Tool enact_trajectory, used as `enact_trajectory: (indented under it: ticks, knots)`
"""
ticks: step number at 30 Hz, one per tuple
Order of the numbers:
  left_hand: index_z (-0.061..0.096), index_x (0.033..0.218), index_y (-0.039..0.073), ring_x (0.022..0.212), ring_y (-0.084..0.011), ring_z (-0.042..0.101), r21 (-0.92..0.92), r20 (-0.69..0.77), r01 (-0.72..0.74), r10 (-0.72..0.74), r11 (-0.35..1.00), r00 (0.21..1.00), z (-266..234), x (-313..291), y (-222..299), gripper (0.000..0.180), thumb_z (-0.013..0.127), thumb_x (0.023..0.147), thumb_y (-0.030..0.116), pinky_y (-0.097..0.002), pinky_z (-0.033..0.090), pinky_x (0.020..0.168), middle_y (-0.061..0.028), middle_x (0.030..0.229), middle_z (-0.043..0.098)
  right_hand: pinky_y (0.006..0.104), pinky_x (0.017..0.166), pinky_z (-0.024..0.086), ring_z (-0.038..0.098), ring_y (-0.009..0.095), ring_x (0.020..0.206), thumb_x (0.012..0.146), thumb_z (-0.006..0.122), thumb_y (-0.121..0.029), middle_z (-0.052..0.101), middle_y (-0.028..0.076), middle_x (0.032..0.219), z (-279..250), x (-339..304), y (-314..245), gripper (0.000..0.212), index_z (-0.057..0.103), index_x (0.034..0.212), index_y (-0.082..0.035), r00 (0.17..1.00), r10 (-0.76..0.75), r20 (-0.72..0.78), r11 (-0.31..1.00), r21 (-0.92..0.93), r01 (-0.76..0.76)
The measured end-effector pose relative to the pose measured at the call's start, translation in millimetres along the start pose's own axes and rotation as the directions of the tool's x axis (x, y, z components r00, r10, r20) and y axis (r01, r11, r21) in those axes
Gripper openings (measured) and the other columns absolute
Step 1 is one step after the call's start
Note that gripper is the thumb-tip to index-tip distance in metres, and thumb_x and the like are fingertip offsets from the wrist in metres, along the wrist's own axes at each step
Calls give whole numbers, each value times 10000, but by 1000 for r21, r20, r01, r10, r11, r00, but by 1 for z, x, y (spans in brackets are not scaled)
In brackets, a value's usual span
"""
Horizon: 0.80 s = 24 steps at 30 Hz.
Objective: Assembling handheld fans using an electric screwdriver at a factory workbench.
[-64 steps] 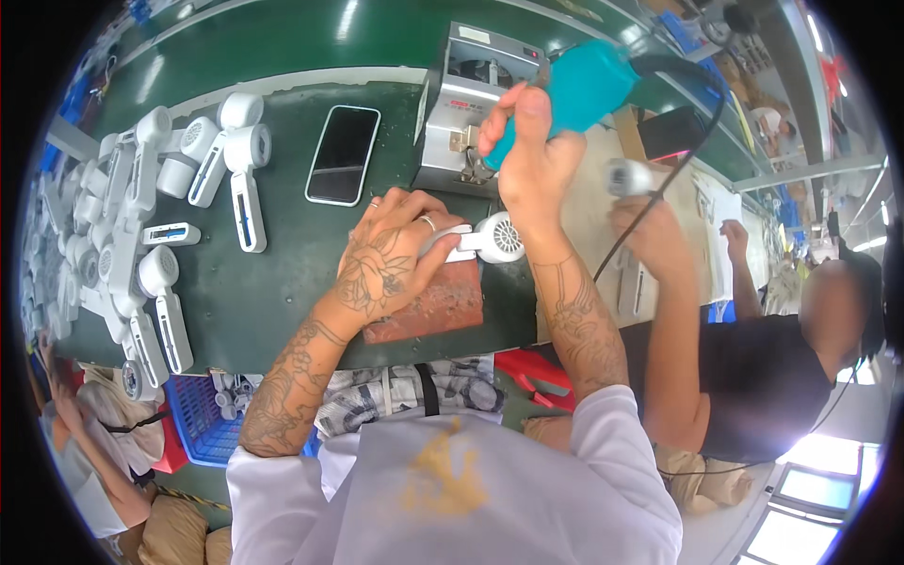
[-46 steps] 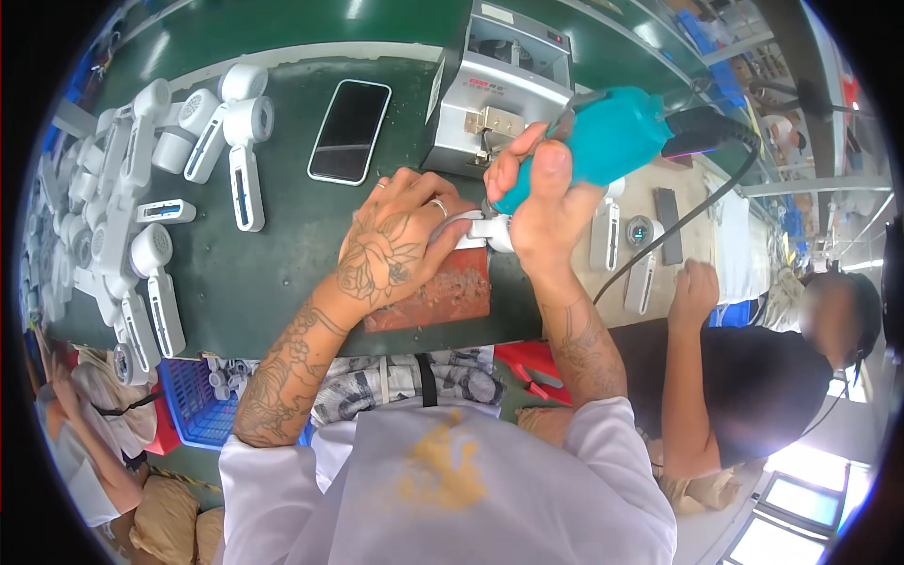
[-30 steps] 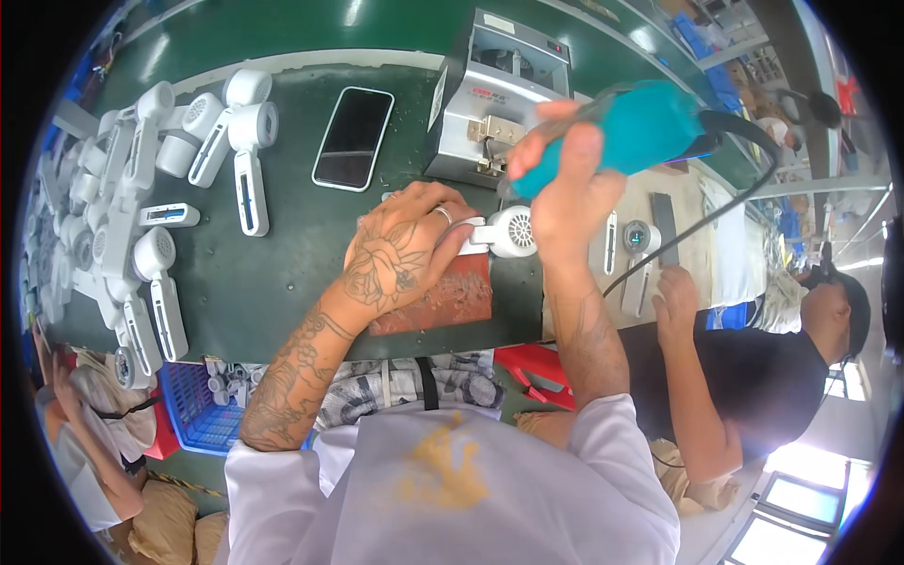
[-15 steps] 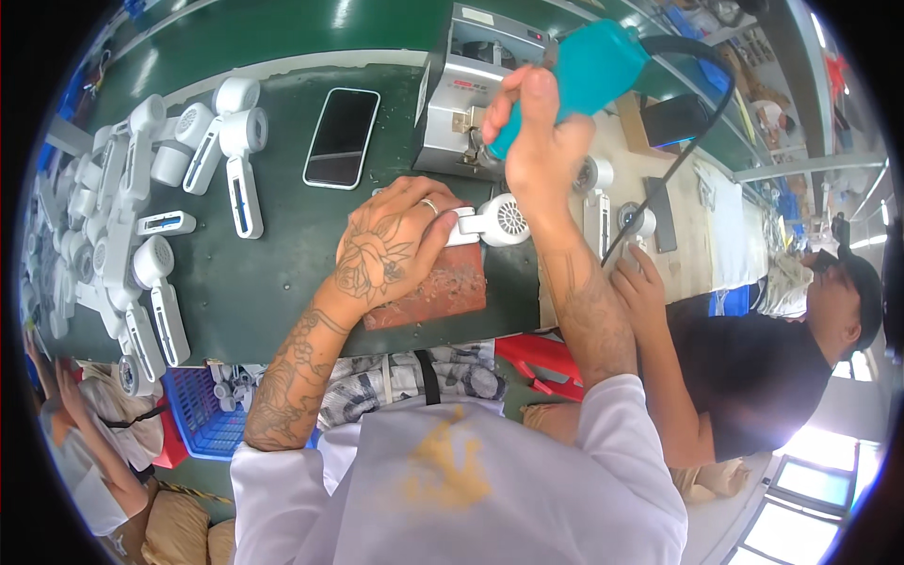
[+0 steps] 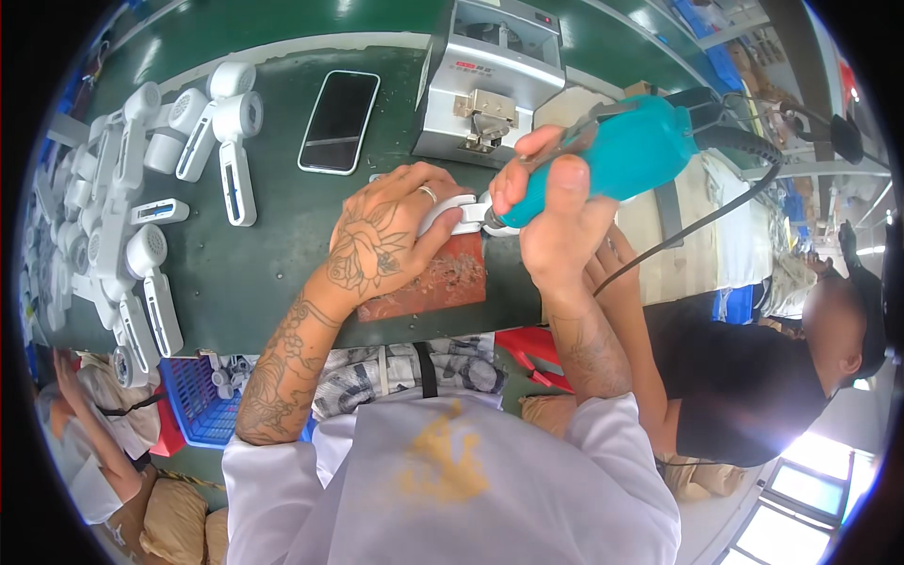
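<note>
My left hand [image 5: 381, 226], ring on one finger, is closed around a white handheld fan [image 5: 463, 217], holding it down by a reddish-brown pad [image 5: 443, 282]. The fan's round head is mostly hidden behind the tool and my other hand. In my right hand [image 5: 560, 226] is a teal electric screwdriver [image 5: 626, 151], gripped near its front end and tilted, with its cable running off to the right. Its tip is at the fan's hinge joint; whether it sits in a screw cannot be made out.
White handheld fans [image 5: 235, 169] lie piled along the table's left side. A phone [image 5: 339, 122] rests beyond my left hand, beside a grey metal machine [image 5: 480, 85]. A co-worker in black [image 5: 744, 367] sits at right, an arm close to mine. A blue basket [image 5: 202, 405] stands below the table edge.
My right hand has brought the electric screwdriver down from above the fan, tipping it so its end meets the hinge joint. My left hand keeps its hold on the fan.
</note>
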State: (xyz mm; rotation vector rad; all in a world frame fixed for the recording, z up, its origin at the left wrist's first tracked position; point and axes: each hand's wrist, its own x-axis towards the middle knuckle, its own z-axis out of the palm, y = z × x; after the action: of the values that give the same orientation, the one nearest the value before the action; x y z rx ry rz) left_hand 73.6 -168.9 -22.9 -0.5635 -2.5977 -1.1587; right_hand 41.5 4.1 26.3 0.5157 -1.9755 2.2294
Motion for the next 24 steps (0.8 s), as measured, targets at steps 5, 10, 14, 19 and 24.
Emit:
enact_trajectory:
  ticks: [5, 10, 14, 19, 24]
  knots:
    - [726, 1086, 95, 962, -289, 678, 0, 8, 20, -20, 1000, 1000, 0, 1, 1, 212, 643, 943, 226, -423, 536, 836, -37, 1119, 659, 348, 575, 481, 555, 198, 597, 990, 617, -507, 543, 93, 684, 1, -4, 10, 525, 511, 987, 7, 998, -58, 26, 998, 27, 57]
    - [720, 1094, 90, 965, -298, 683, -4, 33, 30, -30, 1000, 999, 0, 5, 3, 212, 639, 950, 222, -430, 536, 833, -33, 1144, 662, 345, 575, 480, 552, 191, 592, 1007, 607, -456, 540, 89, 683, 1, -4, 11, 464, 504, 954, -6, 998, -62, 10, 998, 16, 62]
    - [716, 1080, 71, 1012, -302, 677, 15, 29, 36, -36, 999, 999, -8, 3, 1, 217, 646, 935, 217, -437, 525, 884, -55, 1149, 668, 345, 585, 481, 558, 192, 600, 1014, 587, -456, 545, 80, 682, 10, -2, 10, 460, 525, 985, -1, 999, -40, 17, 999, 27, 40]
    - [701, 1000, 81, 1030, -258, 675, 136, -48, -333, 342, 933, 939, -3, -15, 5, 268, 726, 738, 128, -412, 559, 849, -69, 1086, 681, 318, 617, 459, 574, 188, 711, 984, 504, -632, 594, 68, 789, -24, -35, 15, 600, 581, 1128, -54, 967, 252, -47, 821, 539, -188]
    - [713, 1131, 122, 989, -245, 689, 301, -58, 66, -51, 951, 997, -63, -69, 16, 293, 689, 861, 235, -387, 570, 825, -83, 1050, 702, 294, 746, 498, 440, 124, 516, 919, 552, -721, 480, -3, 648, -31, -61, -48, 651, 471, 989, -79, 977, -210, 40, 840, 518, 160]
